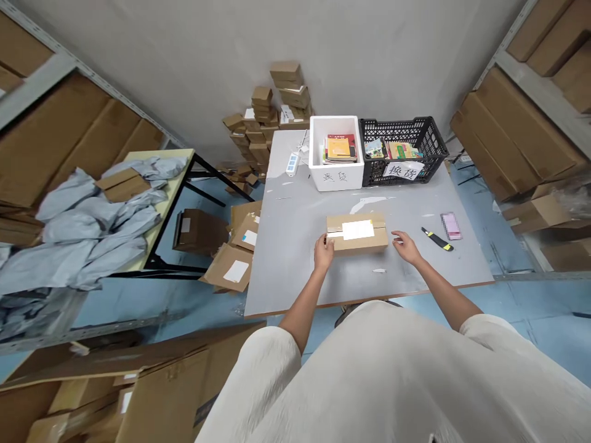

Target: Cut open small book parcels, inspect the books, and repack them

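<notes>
A closed brown cardboard box (362, 246) with a white label (357, 230) on top lies on the grey table, long side towards me. My left hand (324, 252) grips its left end, with the thumb at the near corner. Just off the right end, my right hand (406, 247) hovers with fingers apart and nothing in them. A black and yellow utility knife (436, 239) rests to the right of that hand, beside a pink phone-like thing (451, 226) whose face is blurred. A small white scrap (379, 271) lies in front of the box.
At the table's back stand a white foam box (337, 178) and a black plastic crate (431, 163), both with books inside. A white power strip (292, 163) is left of them. Cardboard boxes (235, 264) crowd the floor at left. Grey bags (92, 227) cover a side table.
</notes>
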A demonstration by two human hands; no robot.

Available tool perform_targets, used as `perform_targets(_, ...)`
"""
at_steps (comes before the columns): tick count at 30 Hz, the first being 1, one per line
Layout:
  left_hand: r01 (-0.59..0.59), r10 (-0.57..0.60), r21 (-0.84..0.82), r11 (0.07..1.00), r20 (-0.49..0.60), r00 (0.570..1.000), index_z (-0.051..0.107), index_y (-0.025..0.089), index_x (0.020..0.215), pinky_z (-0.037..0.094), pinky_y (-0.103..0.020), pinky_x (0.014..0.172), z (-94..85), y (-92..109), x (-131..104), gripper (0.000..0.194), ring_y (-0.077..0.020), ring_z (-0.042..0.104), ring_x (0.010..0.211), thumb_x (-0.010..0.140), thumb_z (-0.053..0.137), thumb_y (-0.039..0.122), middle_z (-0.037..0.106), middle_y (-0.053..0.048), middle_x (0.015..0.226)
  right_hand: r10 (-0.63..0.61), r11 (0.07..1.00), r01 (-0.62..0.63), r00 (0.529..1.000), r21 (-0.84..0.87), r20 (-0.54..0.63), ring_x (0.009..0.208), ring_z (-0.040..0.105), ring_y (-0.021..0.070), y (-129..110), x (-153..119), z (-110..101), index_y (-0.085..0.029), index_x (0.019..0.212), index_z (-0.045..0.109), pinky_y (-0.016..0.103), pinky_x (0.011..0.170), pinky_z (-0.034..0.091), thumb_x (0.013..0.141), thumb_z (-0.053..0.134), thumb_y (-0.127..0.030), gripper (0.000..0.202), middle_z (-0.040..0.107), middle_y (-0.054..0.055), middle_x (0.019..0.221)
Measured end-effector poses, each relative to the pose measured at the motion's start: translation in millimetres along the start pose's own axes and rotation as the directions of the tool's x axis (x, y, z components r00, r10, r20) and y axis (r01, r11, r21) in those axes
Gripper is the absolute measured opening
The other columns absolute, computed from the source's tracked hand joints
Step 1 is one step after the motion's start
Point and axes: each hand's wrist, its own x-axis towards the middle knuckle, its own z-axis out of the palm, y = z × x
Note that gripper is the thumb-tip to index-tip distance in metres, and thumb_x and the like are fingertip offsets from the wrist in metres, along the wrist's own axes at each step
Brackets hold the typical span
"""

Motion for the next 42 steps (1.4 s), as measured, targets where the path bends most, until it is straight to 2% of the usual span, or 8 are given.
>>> perform_targets(5, -0.096, 0.122, 0.184, 0.978, -0.133, 0.984, 0.058, 0.021, 0.151, 0.043, -0.049, 0.122, 4.7, 14.8, -5.7, 0.049, -0.0342, 0.052, 0.144, 0.102, 0.055, 0.020, 0.056, -0.018, 0.154, 0.054, 0.994, -0.056, 0.998, -0.096, -0.014, 0.102, 0.074, 0.0245, 42.3, -2.7, -46.7, -0.023, 0.122, 0.074, 0.051, 0.108, 0.058, 0.086, 0.058, -0.031, 0.040, 0.071, 0.012, 0.137)
perform_targets(10, -0.092, 0.137, 0.302, 0.949, -0.133, 0.982, 0.069, 0.025, 0.138, 0.043, -0.054, 0.117, 15.2, 25.6, -13.8, 0.046, -0.0373, 0.051, 0.140, 0.100, 0.048, 0.013, 0.062, -0.016, 0.144, 0.177, 0.952, -0.181, 0.984, -0.247, -0.038, 0.110, 0.072, 0.0283, 86.3, -2.1, -87.4, -0.020, 0.127, 0.074, 0.051, 0.111, 0.056, 0.089, 0.056, -0.028, 0.043, 0.072, 0.014, 0.135)
perform_targets(15, -0.049, 0.110, 0.330, 0.943, -0.168, 0.980, 0.070, 0.027, 0.141, 0.044, -0.057, 0.116, 26.5, 30.5, -15.7, 0.053, -0.0391, 0.049, 0.143, 0.096, 0.050, 0.008, 0.061, -0.016, 0.147, 0.363, 0.789, -0.340, 0.930, -0.511, -0.058, 0.130, 0.064, 0.0373, 122.6, 7.7, -116.9, -0.013, 0.144, 0.067, 0.052, 0.115, 0.050, 0.092, 0.058, -0.025, 0.054, 0.066, 0.022, 0.148)
perform_targets(22, 0.026, 0.049, 0.355, 0.934, -0.201, 0.978, 0.069, 0.025, 0.141, 0.044, -0.056, 0.114, 29.3, 38.3, -15.8, 0.050, -0.0391, 0.049, 0.141, 0.098, 0.049, 0.010, 0.060, -0.018, 0.148, 0.397, 0.617, -0.259, 0.918, -0.743, 0.009, 0.135, 0.055, 0.0417, 154.2, 35.7, -135.4, -0.009, 0.146, 0.061, 0.054, 0.110, 0.044, 0.094, 0.058, -0.022, 0.054, 0.063, 0.027, 0.147)
perform_targets(27, 0.045, 0.044, 0.398, 0.916, -0.213, 0.976, 0.070, 0.023, 0.139, 0.046, -0.053, 0.111, 29.3, 39.6, -17.2, 0.049, -0.0382, 0.051, 0.139, 0.098, 0.045, 0.010, 0.061, -0.017, 0.148, 0.386, 0.567, -0.206, 0.922, -0.797, 0.037, 0.132, 0.054, 0.0409, 162.1, 39.1, -129.9, -0.007, 0.146, 0.059, 0.052, 0.108, 0.040, 0.096, 0.055, -0.016, 0.051, 0.064, 0.028, 0.142)
perform_targets(35, 0.051, 0.038, 0.396, 0.917, -0.213, 0.976, 0.068, 0.023, 0.141, 0.045, -0.054, 0.111, 31.0, 39.9, -14.1, 0.052, -0.0386, 0.050, 0.139, 0.096, 0.046, 0.008, 0.060, -0.018, 0.148, 0.347, 0.593, -0.142, 0.933, -0.793, 0.093, 0.125, 0.059, 0.0393, 148.7, 23.4, -120.3, -0.009, 0.138, 0.064, 0.049, 0.103, 0.043, 0.089, 0.056, -0.008, 0.049, 0.069, 0.028, 0.134)
perform_targets(39, 0.020, 0.055, 0.368, 0.930, -0.192, 0.980, 0.067, 0.024, 0.143, 0.045, -0.056, 0.113, 29.0, 37.6, -14.3, 0.054, -0.0400, 0.049, 0.142, 0.095, 0.049, 0.008, 0.060, -0.018, 0.148, 0.370, 0.684, -0.245, 0.928, -0.687, 0.037, 0.117, 0.066, 0.0364, 133.8, 24.1, -121.2, -0.014, 0.128, 0.071, 0.045, 0.098, 0.048, 0.089, 0.062, -0.020, 0.041, 0.075, 0.022, 0.123)
perform_targets(42, -0.012, 0.079, 0.364, 0.931, -0.170, 0.982, 0.067, 0.026, 0.144, 0.044, -0.057, 0.114, 26.7, 33.8, -16.0, 0.055, -0.0400, 0.048, 0.144, 0.095, 0.050, 0.008, 0.060, -0.017, 0.149, 0.389, 0.816, -0.372, 0.920, -0.443, -0.055, 0.110, 0.071, 0.0322, 116.6, 28.7, -118.8, -0.021, 0.120, 0.074, 0.040, 0.093, 0.054, 0.086, 0.065, -0.030, 0.037, 0.079, 0.014, 0.114)
